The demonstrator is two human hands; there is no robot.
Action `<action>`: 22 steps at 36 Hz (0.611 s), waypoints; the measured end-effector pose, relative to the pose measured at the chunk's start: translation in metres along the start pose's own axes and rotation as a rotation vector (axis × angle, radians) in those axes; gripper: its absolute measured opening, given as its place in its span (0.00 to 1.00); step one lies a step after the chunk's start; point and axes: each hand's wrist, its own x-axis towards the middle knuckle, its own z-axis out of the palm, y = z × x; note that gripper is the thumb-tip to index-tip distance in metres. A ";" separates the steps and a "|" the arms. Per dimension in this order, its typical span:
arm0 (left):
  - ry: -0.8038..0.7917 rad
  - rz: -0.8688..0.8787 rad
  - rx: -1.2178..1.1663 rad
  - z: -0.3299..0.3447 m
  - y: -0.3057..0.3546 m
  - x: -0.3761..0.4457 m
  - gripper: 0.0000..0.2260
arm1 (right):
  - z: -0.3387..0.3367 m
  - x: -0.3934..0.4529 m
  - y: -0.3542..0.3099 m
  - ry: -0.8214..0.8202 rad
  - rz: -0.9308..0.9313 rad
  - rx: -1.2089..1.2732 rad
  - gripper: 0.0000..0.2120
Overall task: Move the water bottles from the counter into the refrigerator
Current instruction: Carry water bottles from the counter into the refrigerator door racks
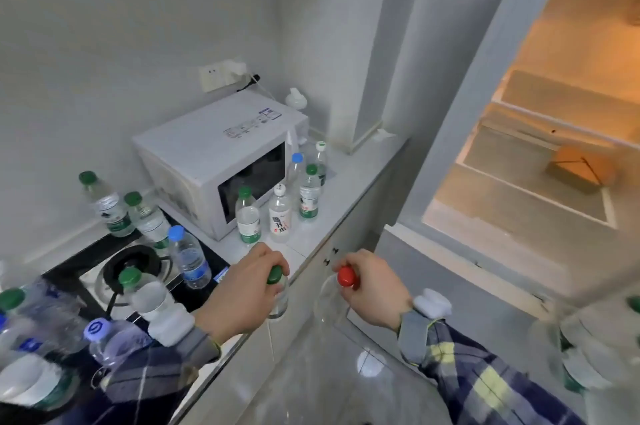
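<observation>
Head view | left hand (242, 282) grips green-cap bottle (277, 280) by its neck, lower centre | right hand (370, 286) grips red-cap bottle (346, 277), lower centre | likely light, clear plastic, smooth; hold under the cap | fridge (554, 154) open, upper right

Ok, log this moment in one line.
left hand: grips green-cap bottle | right hand: grips red-cap bottle | fridge: open
</observation>
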 end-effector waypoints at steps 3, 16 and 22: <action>-0.020 0.088 -0.025 0.010 0.028 0.026 0.10 | -0.024 -0.029 0.020 0.090 0.092 0.014 0.13; -0.092 0.416 -0.119 0.050 0.149 0.064 0.09 | -0.090 -0.132 0.068 0.504 0.376 0.010 0.11; -0.153 0.552 -0.137 0.065 0.205 0.060 0.10 | -0.108 -0.180 0.094 0.722 0.479 -0.051 0.14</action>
